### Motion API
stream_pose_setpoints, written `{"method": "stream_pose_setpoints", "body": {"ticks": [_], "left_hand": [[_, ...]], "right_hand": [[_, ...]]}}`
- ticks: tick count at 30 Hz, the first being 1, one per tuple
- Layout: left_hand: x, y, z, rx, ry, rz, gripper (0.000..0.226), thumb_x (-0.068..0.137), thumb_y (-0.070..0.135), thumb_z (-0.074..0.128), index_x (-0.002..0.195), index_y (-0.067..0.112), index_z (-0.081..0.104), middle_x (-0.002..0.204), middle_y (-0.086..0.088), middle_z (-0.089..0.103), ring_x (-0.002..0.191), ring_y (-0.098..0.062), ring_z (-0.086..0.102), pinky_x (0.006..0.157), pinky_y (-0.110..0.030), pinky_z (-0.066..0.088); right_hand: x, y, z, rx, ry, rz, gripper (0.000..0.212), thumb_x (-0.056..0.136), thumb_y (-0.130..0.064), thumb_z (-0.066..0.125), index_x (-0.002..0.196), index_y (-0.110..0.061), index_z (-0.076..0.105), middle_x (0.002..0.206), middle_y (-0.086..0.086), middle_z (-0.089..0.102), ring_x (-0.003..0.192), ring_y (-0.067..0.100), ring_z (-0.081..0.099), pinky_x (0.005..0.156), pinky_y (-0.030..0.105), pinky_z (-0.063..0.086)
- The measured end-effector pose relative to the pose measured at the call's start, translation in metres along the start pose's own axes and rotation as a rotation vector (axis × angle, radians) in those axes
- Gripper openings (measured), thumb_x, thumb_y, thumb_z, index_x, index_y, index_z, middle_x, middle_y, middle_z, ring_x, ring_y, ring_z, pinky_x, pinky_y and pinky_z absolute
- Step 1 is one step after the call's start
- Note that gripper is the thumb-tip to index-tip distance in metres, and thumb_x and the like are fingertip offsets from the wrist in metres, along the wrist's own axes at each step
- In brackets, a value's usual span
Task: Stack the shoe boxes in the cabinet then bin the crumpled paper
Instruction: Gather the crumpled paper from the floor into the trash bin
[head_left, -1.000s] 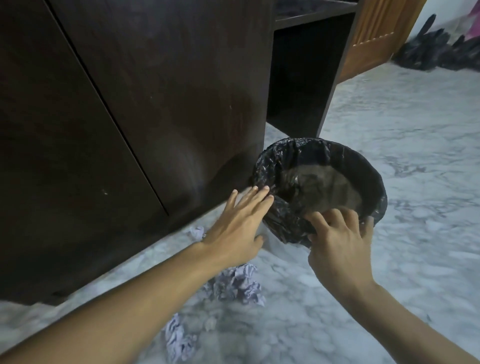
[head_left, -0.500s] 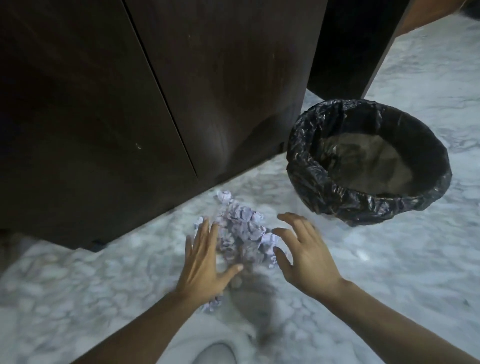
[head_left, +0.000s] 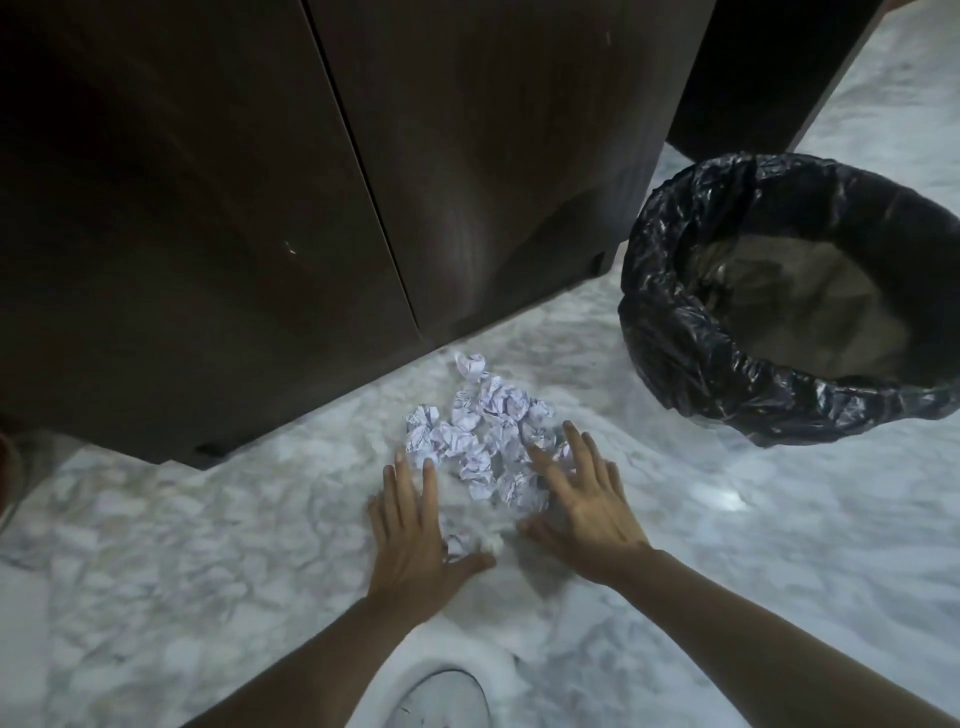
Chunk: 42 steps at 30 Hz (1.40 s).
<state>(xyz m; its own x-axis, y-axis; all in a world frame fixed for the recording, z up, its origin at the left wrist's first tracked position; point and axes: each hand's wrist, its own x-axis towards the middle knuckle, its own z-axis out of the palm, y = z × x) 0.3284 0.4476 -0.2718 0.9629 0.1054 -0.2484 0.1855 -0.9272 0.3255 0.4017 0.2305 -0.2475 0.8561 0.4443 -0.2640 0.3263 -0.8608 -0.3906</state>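
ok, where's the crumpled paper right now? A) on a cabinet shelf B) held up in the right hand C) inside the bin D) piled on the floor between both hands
D: the paper lies heaped on the floor, left hand and right hand spread open either side; the bin stands apart.

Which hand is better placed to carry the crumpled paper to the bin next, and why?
Probably the right hand: it already lies on the crumpled paper, on the side nearer the bin. The left hand is farther away.
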Motion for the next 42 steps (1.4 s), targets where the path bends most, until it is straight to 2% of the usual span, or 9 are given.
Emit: {"method": "stream_pose_setpoints", "body": {"ticks": [7, 11, 14, 17, 22, 28, 35, 39, 42], "left_hand": [[0.038, 0.005, -0.009, 0.024, 0.045, 0.082, 0.123, 0.054, 0.096, 0.042, 0.151, 0.039, -0.008, 0.152, -0.008, -0.04, 0.14, -0.031, -0.036, 0.111, -0.052, -0.016], [0.047, -0.002, -0.003, 0.034, 0.05, 0.161, 0.092, 0.073, 0.085, 0.036, 0.151, 0.043, 0.012, 0.161, -0.009, -0.005, 0.146, -0.037, -0.002, 0.114, -0.058, 0.01], [0.044, -0.004, 0.0, 0.056, 0.142, 0.198, 0.069, 0.086, 0.069, 0.037, 0.144, 0.033, 0.033, 0.148, -0.013, 0.03, 0.13, -0.038, 0.029, 0.104, -0.055, 0.034], [0.037, 0.006, 0.0, 0.115, 0.232, 0.204, 0.051, 0.086, 0.053, 0.045, 0.133, 0.034, 0.045, 0.132, -0.008, 0.042, 0.112, -0.029, 0.04, 0.091, -0.048, 0.046], [0.036, 0.014, 0.001, 0.104, 0.24, 0.183, 0.047, 0.08, 0.034, 0.07, 0.123, 0.03, 0.05, 0.139, -0.009, 0.043, 0.101, -0.03, 0.05, 0.076, -0.043, 0.049], [0.039, 0.019, -0.009, 0.131, 0.229, 0.236, 0.031, 0.084, 0.027, 0.05, 0.115, 0.03, 0.047, 0.115, 0.0, 0.062, 0.087, -0.03, 0.056, 0.067, -0.041, 0.05], [0.039, 0.036, -0.032, -0.067, 0.379, 0.247, 0.034, 0.086, 0.022, 0.044, 0.119, 0.029, 0.048, 0.118, 0.002, 0.06, 0.092, -0.025, 0.047, 0.071, -0.038, 0.047], [0.044, 0.054, -0.057, -0.194, 0.522, 0.278, 0.032, 0.087, 0.017, 0.048, 0.118, 0.021, 0.052, 0.119, -0.001, 0.059, 0.096, -0.024, 0.044, 0.081, -0.039, 0.046], [0.053, 0.075, -0.084, -0.304, 0.65, 0.314, 0.028, 0.088, 0.009, 0.052, 0.115, 0.012, 0.058, 0.118, -0.005, 0.059, 0.1, -0.027, 0.049, 0.091, -0.027, 0.036]], "right_hand": [[0.016, 0.0, 0.009, -0.053, -0.004, -0.057, 0.07, 0.09, -0.059, 0.052, 0.15, -0.043, 0.02, 0.162, 0.014, -0.018, 0.149, 0.037, -0.015, 0.118, 0.057, 0.001], [0.011, 0.011, 0.015, 0.068, 0.092, -0.104, 0.044, 0.085, -0.034, 0.071, 0.121, -0.027, 0.047, 0.158, 0.025, 0.016, 0.146, 0.046, 0.015, 0.11, 0.066, 0.028], [0.002, 0.016, 0.014, 0.095, 0.131, -0.118, 0.042, 0.083, -0.007, 0.069, 0.116, -0.022, 0.048, 0.158, 0.024, 0.016, 0.145, 0.045, 0.018, 0.111, 0.057, 0.033], [-0.003, 0.02, 0.012, 0.051, 0.155, -0.103, 0.044, 0.087, -0.001, 0.062, 0.127, -0.017, 0.052, 0.16, 0.015, 0.004, 0.146, 0.033, 0.013, 0.115, 0.044, 0.03], [-0.005, 0.021, 0.009, 0.022, 0.211, -0.126, 0.052, 0.075, 0.007, 0.067, 0.118, -0.017, 0.054, 0.153, 0.007, 0.012, 0.132, 0.029, 0.023, 0.105, 0.045, 0.041], [-0.008, 0.023, 0.008, -0.03, 0.21, -0.089, 0.067, 0.073, 0.007, 0.068, 0.13, -0.022, 0.05, 0.148, 0.014, 0.027, 0.126, 0.03, 0.028, 0.101, 0.046, 0.045], [-0.014, 0.012, -0.007, 0.088, 0.428, -0.128, 0.066, 0.071, 0.014, 0.067, 0.121, -0.023, 0.045, 0.133, 0.013, 0.037, 0.117, 0.032, 0.037, 0.095, 0.045, 0.048], [-0.019, -0.008, -0.035, 0.174, 0.545, -0.203, 0.063, 0.071, 0.016, 0.071, 0.117, -0.02, 0.046, 0.134, 0.014, 0.037, 0.116, 0.033, 0.042, 0.093, 0.033, 0.047], [-0.027, -0.025, -0.071, 0.224, 0.663, -0.241, 0.051, 0.079, 0.011, 0.063, 0.117, -0.019, 0.045, 0.137, 0.011, 0.032, 0.117, 0.032, 0.04, 0.088, 0.034, 0.048]]}}
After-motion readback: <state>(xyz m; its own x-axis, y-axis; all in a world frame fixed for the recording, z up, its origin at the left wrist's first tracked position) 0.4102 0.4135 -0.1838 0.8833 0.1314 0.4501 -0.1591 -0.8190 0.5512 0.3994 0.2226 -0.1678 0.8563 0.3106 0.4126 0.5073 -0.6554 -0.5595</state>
